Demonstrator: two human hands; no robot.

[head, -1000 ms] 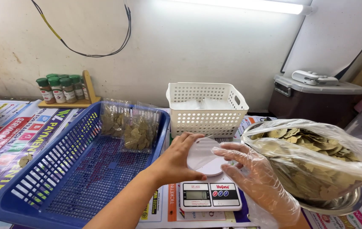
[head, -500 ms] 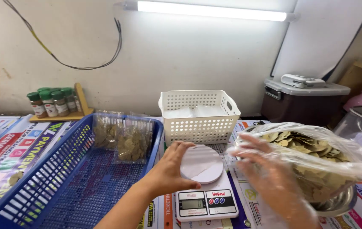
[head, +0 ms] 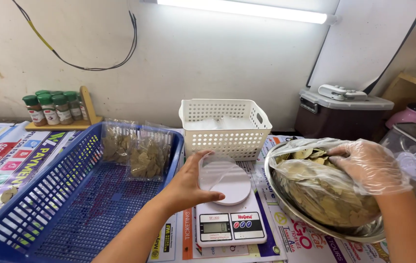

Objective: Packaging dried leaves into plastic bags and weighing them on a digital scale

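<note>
1. The bare left hand [head: 188, 187] rests on the small white kitchen scale [head: 230, 214] in the middle of the table. Its fingers are spread and bent around a small clear plastic bag [head: 215, 170], which sits on the scale's round white plate — the thumb lies along the front edge of the plate.
2. The right hand [head: 368, 165] wears a thin clear plastic glove. It reaches into the top of a big clear plastic bag of dry brown-green leaves [head: 325, 190]. The fingers curl down among the leaves, but I cannot tell if they pinch any.
3. The big bag sits inside a round shiny metal bowl [head: 315, 221], just to the right of the scale.
4. A wide blue plastic basket [head: 57, 204] lies to the left of the scale. Two small clear packets of the same dry leaves [head: 137, 153] lean at its far end.
5. A white plastic basket with little holes [head: 225, 126] stands right behind the scale, near the wall.
6. Small spice jars with green lids [head: 54, 107] stand on a little wooden rack at the far left, against the wall.
7. A dark brown box with a grey lid [head: 339, 114] sits at the back right — well apart from the hands.
8. Bright printed paper sheets [head: 13, 156] cover the table top.
</note>
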